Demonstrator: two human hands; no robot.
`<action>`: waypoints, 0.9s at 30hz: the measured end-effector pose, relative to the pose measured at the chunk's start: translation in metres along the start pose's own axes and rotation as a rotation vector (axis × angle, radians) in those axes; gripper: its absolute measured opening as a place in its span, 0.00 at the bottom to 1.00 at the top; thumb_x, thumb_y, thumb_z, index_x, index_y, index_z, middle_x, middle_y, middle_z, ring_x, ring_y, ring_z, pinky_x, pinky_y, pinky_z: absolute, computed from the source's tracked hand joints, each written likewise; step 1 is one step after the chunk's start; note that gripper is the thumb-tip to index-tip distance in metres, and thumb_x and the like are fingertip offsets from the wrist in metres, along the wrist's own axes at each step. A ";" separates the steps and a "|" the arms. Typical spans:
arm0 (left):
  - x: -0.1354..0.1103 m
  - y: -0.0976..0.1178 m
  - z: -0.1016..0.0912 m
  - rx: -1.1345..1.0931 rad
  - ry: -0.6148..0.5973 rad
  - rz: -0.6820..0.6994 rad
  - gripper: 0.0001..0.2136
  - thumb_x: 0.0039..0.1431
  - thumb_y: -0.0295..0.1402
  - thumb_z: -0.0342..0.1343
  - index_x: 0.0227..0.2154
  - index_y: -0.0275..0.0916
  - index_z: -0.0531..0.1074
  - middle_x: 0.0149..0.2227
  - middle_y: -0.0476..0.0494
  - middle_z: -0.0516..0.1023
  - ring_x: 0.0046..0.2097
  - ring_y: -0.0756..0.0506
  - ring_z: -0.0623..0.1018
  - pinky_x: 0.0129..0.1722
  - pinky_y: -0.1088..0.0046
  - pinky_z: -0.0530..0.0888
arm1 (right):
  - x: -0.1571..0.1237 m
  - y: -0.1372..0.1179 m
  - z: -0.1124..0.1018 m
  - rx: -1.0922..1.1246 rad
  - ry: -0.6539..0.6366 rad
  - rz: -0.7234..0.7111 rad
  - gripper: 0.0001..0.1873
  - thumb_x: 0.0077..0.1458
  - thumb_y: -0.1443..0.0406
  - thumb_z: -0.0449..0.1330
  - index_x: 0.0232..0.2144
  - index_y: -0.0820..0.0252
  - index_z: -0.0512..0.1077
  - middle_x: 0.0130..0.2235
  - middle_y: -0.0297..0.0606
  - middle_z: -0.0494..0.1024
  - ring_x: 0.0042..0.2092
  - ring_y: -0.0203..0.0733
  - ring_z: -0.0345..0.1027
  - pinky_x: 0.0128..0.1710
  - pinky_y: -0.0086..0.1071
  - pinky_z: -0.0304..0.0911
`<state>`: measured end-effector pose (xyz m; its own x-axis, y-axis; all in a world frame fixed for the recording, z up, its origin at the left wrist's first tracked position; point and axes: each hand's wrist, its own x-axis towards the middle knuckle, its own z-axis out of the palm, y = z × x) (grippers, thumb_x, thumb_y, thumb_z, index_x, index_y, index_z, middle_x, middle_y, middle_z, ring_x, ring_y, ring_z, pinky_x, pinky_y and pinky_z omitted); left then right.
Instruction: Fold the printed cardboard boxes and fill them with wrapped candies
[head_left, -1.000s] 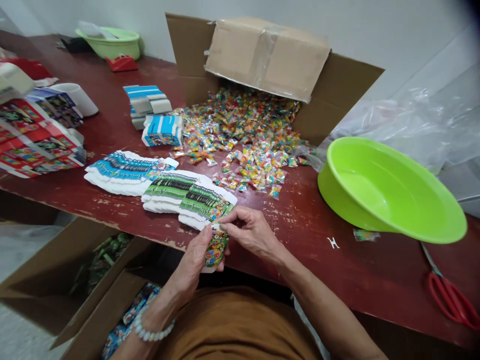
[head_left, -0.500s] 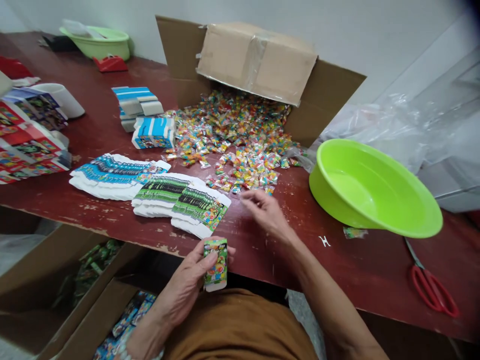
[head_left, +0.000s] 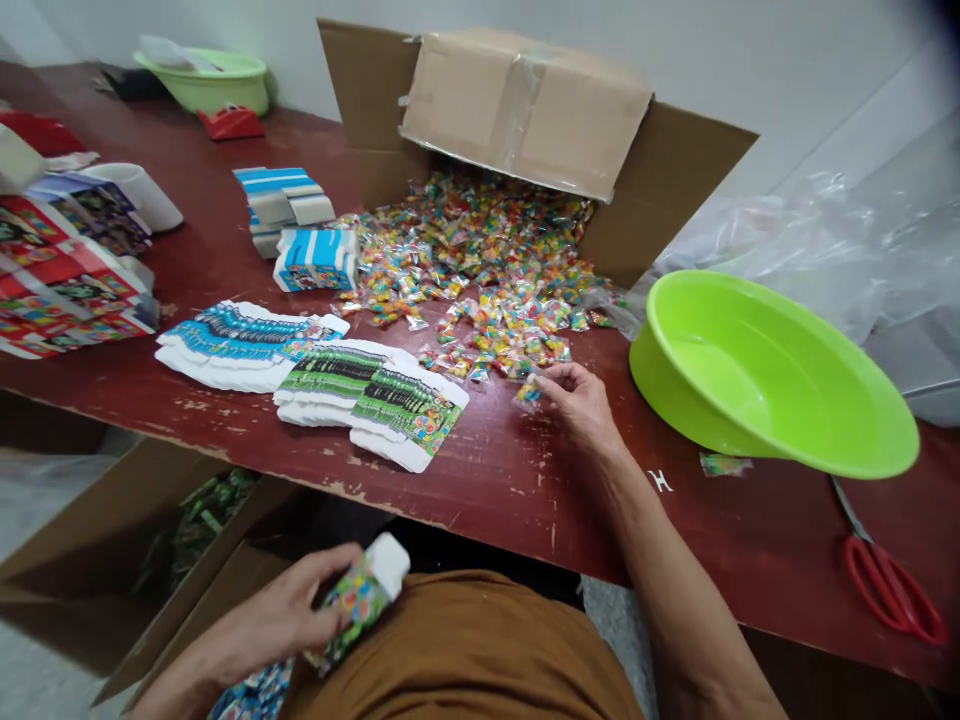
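My left hand (head_left: 296,605) is wrapped round a small green printed candy box (head_left: 360,598), tilted with its white end flap up and to the right, low in front of my lap. Over the table my right hand (head_left: 581,405) pinches a small clear candy packet (head_left: 528,392) between thumb and fingertips. Just beyond it lies a heap of candy packets (head_left: 480,250), spilling out of a tipped carton (head_left: 525,115). Fanned flat green boxes (head_left: 397,405) lie left of my right hand, beside fanned flat blue boxes (head_left: 232,345).
A lime-green basin (head_left: 720,390) stands at the right, with red-handled scissors (head_left: 885,580) in front. Stacked blue boxes (head_left: 315,260) and red boxes (head_left: 67,285) are at the left. Open cartons (head_left: 97,560) sit below the table's front edge.
My left hand has moved down and left with the green box, which now leans over. My right hand has shifted right and now shows a candy packet in its fingers. The view shifted slightly.
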<state>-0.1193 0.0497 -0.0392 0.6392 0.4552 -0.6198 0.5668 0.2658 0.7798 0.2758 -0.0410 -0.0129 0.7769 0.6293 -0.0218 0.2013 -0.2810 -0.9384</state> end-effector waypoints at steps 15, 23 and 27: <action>0.017 0.090 0.078 -0.559 -0.026 0.274 0.24 0.47 0.28 0.59 0.50 0.40 0.68 0.27 0.49 0.78 0.24 0.49 0.75 0.27 0.75 0.71 | -0.108 -0.053 0.077 0.203 -0.375 -0.270 0.07 0.54 0.61 0.66 0.29 0.58 0.75 0.30 0.35 0.74 0.35 0.39 0.68 0.38 0.34 0.66; 0.020 0.106 0.078 -0.762 0.008 0.193 0.27 0.52 0.53 0.60 0.46 0.34 0.72 0.26 0.44 0.79 0.23 0.45 0.77 0.22 0.72 0.72 | -0.105 -0.049 0.065 0.518 -0.581 -0.027 0.14 0.57 0.53 0.64 0.38 0.56 0.75 0.45 0.39 0.71 0.43 0.40 0.70 0.40 0.35 0.70; 0.025 0.102 0.080 -0.723 0.088 0.233 0.24 0.52 0.48 0.61 0.44 0.32 0.74 0.23 0.45 0.79 0.19 0.48 0.74 0.18 0.74 0.71 | -0.108 -0.049 0.069 0.752 -0.761 0.290 0.25 0.47 0.56 0.72 0.45 0.56 0.69 0.35 0.32 0.74 0.29 0.33 0.68 0.29 0.30 0.69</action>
<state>-0.0037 0.0200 0.0172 0.6397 0.6258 -0.4463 -0.0786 0.6309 0.7719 0.1409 -0.0457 0.0119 0.1143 0.9642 -0.2391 -0.5432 -0.1409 -0.8277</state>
